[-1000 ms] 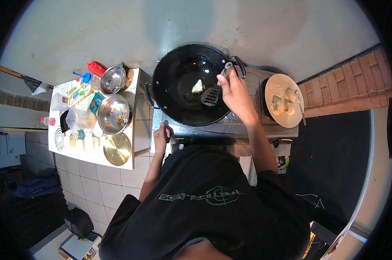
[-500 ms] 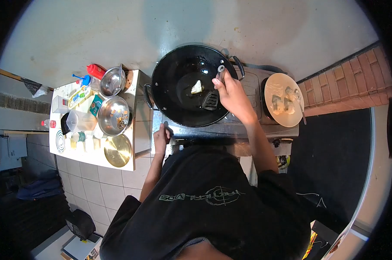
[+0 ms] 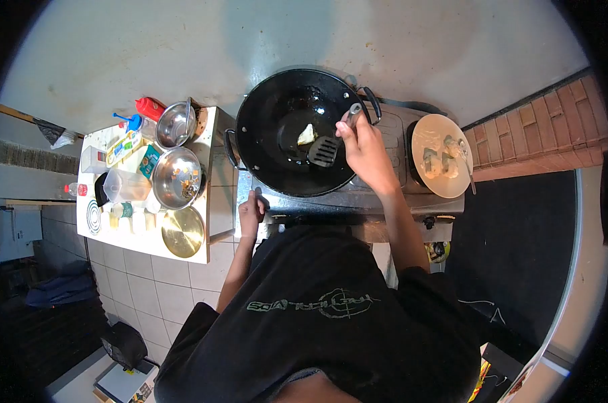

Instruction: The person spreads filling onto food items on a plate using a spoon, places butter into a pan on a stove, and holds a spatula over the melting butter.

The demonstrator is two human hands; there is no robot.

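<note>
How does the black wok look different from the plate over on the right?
The wok is black, while the plate is pale beige.
The wok is wider and has looped handles; the plate shows none.
The wok holds one pale morsel, while the plate holds several food pieces and a utensil.
Both look rounded, and both hold food.
</note>
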